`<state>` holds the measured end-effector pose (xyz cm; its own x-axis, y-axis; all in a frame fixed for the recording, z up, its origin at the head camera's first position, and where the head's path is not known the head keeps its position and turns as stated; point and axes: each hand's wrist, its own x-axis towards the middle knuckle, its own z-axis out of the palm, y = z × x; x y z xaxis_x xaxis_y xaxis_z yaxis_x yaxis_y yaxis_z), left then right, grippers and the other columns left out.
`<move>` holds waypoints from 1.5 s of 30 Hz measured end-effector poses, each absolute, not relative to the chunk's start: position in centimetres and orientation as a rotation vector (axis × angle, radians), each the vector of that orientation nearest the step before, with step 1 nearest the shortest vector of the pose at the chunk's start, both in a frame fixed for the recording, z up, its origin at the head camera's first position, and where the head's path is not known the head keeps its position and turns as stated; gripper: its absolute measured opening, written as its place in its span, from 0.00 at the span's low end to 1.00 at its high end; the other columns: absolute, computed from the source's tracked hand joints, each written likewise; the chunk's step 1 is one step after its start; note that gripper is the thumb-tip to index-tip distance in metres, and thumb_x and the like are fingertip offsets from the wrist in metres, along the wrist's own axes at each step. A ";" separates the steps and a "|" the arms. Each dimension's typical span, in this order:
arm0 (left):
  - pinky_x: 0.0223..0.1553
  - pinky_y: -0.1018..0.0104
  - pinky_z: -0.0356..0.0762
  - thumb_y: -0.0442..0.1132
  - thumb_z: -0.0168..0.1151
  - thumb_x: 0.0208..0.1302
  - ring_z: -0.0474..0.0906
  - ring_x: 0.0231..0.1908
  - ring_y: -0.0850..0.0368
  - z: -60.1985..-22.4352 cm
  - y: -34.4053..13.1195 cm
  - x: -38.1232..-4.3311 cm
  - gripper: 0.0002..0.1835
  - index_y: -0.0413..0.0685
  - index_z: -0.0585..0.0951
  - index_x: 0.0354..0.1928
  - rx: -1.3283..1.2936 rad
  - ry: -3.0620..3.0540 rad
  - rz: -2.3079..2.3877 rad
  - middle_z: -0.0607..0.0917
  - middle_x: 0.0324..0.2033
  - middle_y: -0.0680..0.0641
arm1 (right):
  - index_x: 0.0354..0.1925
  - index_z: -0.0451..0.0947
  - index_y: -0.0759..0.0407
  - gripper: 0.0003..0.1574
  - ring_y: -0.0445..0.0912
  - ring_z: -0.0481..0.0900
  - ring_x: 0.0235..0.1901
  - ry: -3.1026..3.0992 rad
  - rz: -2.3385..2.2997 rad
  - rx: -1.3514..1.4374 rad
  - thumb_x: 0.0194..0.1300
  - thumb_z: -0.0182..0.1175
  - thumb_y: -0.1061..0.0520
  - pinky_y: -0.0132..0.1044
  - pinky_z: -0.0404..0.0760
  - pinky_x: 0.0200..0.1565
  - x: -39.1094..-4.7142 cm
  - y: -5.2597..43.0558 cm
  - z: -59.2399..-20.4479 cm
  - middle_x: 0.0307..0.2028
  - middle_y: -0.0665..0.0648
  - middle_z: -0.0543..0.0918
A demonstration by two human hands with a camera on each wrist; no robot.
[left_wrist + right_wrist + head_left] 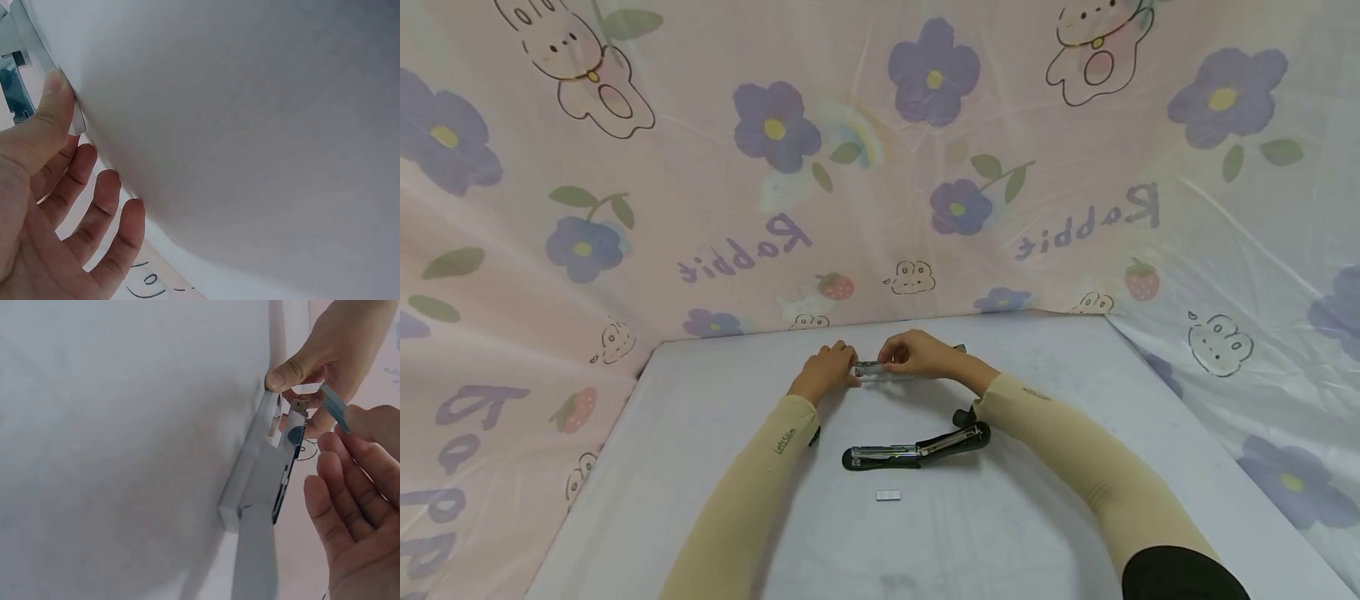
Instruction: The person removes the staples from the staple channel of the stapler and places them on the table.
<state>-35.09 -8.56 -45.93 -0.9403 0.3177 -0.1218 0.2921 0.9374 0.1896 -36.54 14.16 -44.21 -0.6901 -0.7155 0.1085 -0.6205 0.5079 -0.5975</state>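
A light grey stapler lies opened out between the hands near the table's far side, its metal magazine exposed. My left hand grips one end of it, thumb on the edge of the base, the other fingers spread below. Over the magazine, my right hand pinches a short strip of staples, bluish in the right wrist view, between thumb and forefinger. The strip is held tilted, close to the magazine's end. In the head view the right fingers overlap part of the stapler.
Closer to the body, a black stapler lies opened out on the white table. A small strip of staples lies in front of it. A patterned cloth hangs behind and at the sides.
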 end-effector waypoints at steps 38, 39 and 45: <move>0.55 0.49 0.74 0.51 0.71 0.61 0.72 0.51 0.47 -46.1 -8.8 -34.6 0.20 0.49 0.78 0.47 0.452 2.960 0.307 0.76 0.53 0.46 | 0.42 0.84 0.53 0.06 0.36 0.79 0.32 2.557 -0.764 -1.170 0.66 0.67 0.57 0.32 0.80 0.38 -34.7 14.6 -47.3 0.32 0.42 0.82; 0.55 0.49 0.74 0.51 0.71 0.61 0.72 0.51 0.47 -46.1 -8.8 -34.5 0.19 0.49 0.77 0.47 0.456 2.958 0.309 0.76 0.53 0.46 | 0.43 0.84 0.53 0.06 0.36 0.79 0.32 2.562 -0.761 -1.165 0.66 0.68 0.56 0.32 0.80 0.38 -34.6 14.6 -47.3 0.32 0.42 0.82; 0.54 0.51 0.74 0.51 0.71 0.62 0.72 0.49 0.49 -46.1 -9.1 -34.5 0.21 0.49 0.78 0.51 0.460 2.962 0.350 0.76 0.50 0.47 | 0.44 0.83 0.55 0.08 0.37 0.78 0.33 2.570 -0.749 -1.185 0.66 0.67 0.57 0.32 0.80 0.38 -34.2 14.7 -47.0 0.34 0.45 0.82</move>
<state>-34.47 -9.14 -46.12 -0.9461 0.3122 -0.0862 0.2835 0.9269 0.2459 -34.22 14.65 -46.98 -0.6535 -0.7567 0.0180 -0.6481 0.5470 -0.5298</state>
